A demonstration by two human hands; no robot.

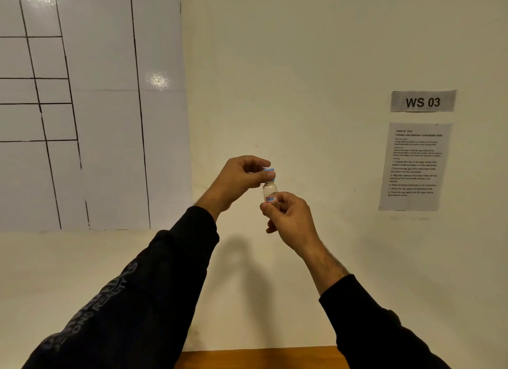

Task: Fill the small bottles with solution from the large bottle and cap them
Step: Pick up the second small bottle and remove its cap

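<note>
Both hands up in front of the wall. Our right hand (292,220) grips the small bottle (270,194) upright by its lower half, w/ a red-edged label showing. Our left hand (239,180) pinches the blue cap (269,173) sitting on the bottle's neck. Printed sheet (415,166) and "WS 03" sign (422,101) hang at right.

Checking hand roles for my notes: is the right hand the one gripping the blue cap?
No, the left hand pinches the blue cap, while the right hand holds the small bottle by its lower body.
</note>
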